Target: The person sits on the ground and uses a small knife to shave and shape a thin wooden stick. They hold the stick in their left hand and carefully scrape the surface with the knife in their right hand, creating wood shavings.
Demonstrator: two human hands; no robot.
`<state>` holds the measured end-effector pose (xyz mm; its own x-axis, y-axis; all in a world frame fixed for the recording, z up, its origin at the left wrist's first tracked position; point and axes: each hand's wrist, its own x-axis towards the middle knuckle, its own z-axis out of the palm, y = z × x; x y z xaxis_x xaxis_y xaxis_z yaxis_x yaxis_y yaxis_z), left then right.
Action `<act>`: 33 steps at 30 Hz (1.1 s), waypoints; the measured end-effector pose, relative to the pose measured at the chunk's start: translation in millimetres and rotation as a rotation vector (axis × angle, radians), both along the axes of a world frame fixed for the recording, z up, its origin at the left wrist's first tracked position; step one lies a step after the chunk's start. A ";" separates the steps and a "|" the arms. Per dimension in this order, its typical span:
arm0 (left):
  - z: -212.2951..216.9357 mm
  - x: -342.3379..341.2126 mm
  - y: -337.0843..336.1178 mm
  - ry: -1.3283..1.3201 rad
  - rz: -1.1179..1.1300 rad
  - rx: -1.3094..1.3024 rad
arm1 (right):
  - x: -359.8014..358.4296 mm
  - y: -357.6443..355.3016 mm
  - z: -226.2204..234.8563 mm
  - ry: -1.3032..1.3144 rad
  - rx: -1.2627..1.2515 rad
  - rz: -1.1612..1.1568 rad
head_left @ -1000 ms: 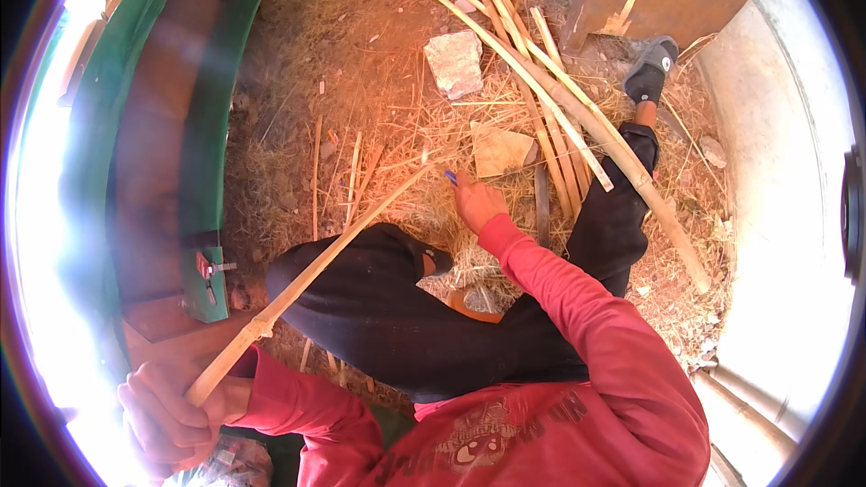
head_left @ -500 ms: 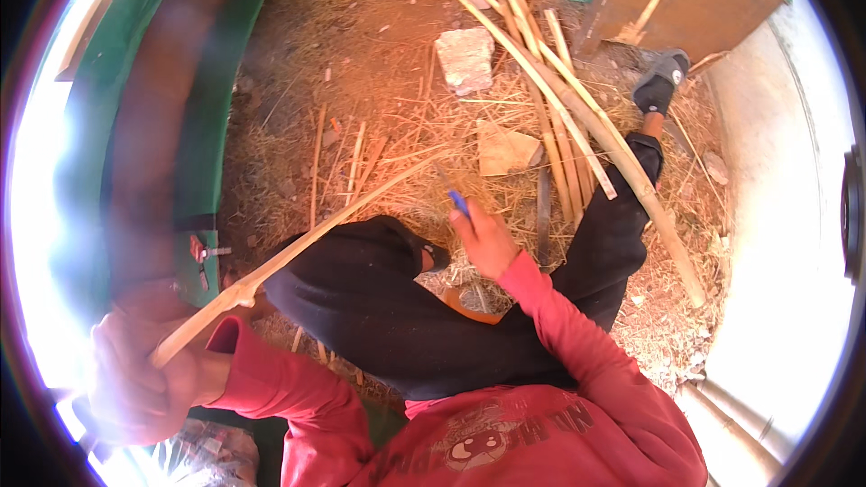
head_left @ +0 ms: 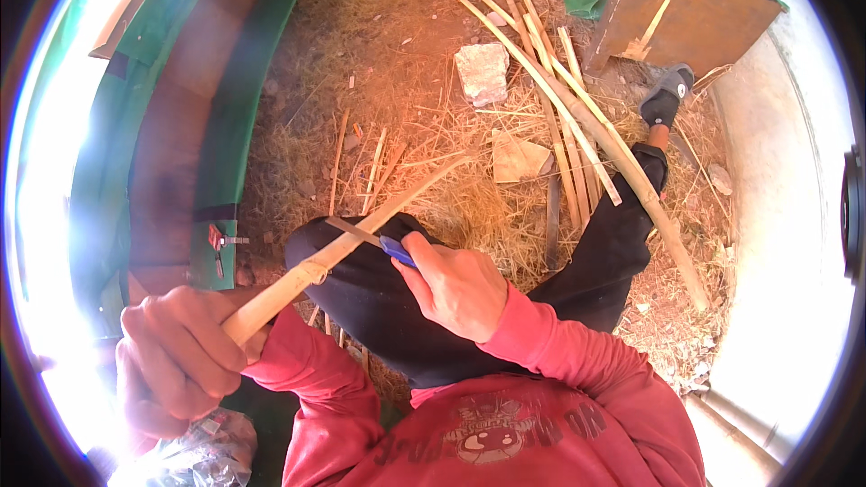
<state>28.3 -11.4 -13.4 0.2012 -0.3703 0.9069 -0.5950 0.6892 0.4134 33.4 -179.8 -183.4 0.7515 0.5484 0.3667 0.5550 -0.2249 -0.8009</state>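
Observation:
A split bamboo strip [head_left: 280,299] with a knobby node slants up from lower left toward the middle of the floor. Around its near end my left hand [head_left: 185,356] is closed in a fist. My right hand [head_left: 456,289] grips the blue handle of a knife [head_left: 397,250]. The knife's blade lies across the strip, a little beyond the node, over my left knee. A thin curled sliver shows at the node. Whether the edge bites into the bamboo I cannot tell.
Several bamboo poles [head_left: 622,158] lie in a pile by my right leg. A pale stone block [head_left: 483,74] and a flat yellowish slab [head_left: 520,158] rest among straw and shavings. A brown board [head_left: 690,13] leans at the far right; a plastic bag [head_left: 212,451] sits at lower left.
My right hand has moved left and nearer, bringing the knife from beyond the strip onto it. My left hand and the strip have shifted slightly right and up.

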 end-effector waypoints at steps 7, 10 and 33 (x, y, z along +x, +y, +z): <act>1.3 -10.7 2.1 0.020 0.096 0.087 | 14.5 0.9 -49.8 0.045 -0.169 -0.249; -4.2 -16.9 -2.4 -0.014 0.090 0.086 | 15.2 -14.2 -52.0 0.063 -0.193 -0.252; -12.1 -35.5 -12.7 -0.002 0.238 -0.032 | 9.1 -11.3 -78.1 0.223 -0.295 -0.247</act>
